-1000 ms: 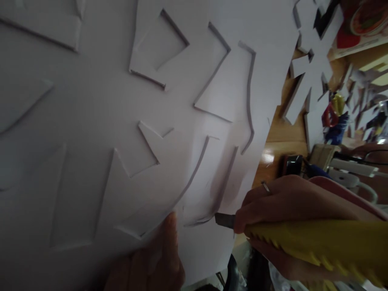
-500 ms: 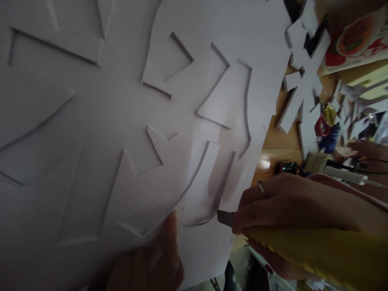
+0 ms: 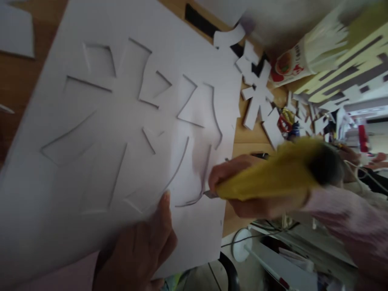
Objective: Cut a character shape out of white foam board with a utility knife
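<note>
A large white foam board (image 3: pixel 121 121) covered with angular cut lines fills the left and middle of the view. My right hand (image 3: pixel 242 182) is wrapped round a yellow cutter (image 3: pixel 269 171), whose grey blade meets the board at the lower end of a cut near its right edge. Thumb and fingers of that hand press on the handle. My left hand (image 3: pixel 142 246) is at the board's lower edge, one fingertip on the surface beside a curved cut. The rest of its fingers are curled together, and what they grip, if anything, is partly hidden by the dim light.
Cut white letter shapes (image 3: pixel 257 93) lie on the wooden table (image 3: pixel 245 141) to the right. Beyond them are red-handled scissors (image 3: pixel 285 121), a printed bag (image 3: pixel 291 64) and yellow cut-out sheets (image 3: pixel 342 68). A black chair edge (image 3: pixel 229 270) and cables show below.
The view has shifted and shows more of the table and board. My right hand has turned the cutter, so its yellow body now points up and right. My left fingertip remains near the curved cut.
</note>
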A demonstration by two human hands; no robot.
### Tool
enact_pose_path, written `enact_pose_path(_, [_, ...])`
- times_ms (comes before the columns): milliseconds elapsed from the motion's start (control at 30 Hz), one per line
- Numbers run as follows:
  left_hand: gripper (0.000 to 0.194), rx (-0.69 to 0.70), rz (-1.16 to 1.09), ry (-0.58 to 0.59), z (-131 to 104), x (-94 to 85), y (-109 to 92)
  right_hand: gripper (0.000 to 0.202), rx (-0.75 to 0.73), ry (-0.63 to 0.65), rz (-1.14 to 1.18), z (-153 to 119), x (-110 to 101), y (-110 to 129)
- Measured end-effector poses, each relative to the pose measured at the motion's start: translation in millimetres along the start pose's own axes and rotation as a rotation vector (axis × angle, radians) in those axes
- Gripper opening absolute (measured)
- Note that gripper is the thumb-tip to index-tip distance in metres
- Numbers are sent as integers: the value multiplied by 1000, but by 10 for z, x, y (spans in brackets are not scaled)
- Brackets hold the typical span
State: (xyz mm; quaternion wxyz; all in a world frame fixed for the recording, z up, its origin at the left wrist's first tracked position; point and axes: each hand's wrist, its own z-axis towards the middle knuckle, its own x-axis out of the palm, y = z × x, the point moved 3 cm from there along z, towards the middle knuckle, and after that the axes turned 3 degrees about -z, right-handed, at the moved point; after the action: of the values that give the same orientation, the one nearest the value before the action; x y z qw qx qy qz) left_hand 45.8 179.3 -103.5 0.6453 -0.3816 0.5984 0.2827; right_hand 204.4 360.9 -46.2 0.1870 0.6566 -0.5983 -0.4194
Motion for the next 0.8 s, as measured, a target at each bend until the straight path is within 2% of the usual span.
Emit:
enact_pose_path(67, [82, -13, -2, -19, -12, 25, 9, 24, -10, -25, 80, -22, 25, 74])
enact_pose_path(167, [85, -22, 9, 37, 10, 34, 4, 17, 19, -108, 153, -20, 47, 91])
enact_pose_path(200, [83, -16, 17, 69, 19, 32, -3, 15, 30, -170, 175, -26, 29, 77])
enact_pose_path(300, [81, 3, 35, 168, 34, 30, -19, 11, 28, -471, 273, -129, -78, 43])
enact_pose_path(400, [84, 0, 8, 220, 32, 29, -4, 9, -97, -762, 395, -322, -30, 86])
enact_pose_path(433, [86, -2, -6, 227, 33, 27, 6, 12, -148, -860, 431, -375, 57, 104])
enact_pose_path(533, [92, -11, -16, 251, 47, 9, 26, 22, -201, -1305, 415, -439, 469, 63])
enact_pose_path(567, [95, -15, -13, 261, 51, -2, 22, 25, -149, -1473, 348, -420, 624, 11])
enact_pose_path(600, [99, -20, -5, 273, 51, -14, 14, 27, -79, -1549, 264, -360, 764, -50])
enact_pose_path(667, [107, -32, 25, 292, 36, -41, -11, 26, 3, -1591, 176, -205, 955, -199])
enact_pose_path(733, [110, -47, 56, 293, 14, -80, -22, 25, 4, -1564, 150, -78, 1026, -347])
enact_pose_path(800, [97, -84, 52, 277, 28, -142, 11, 25, -41, -1543, 167, -27, 1031, -469])
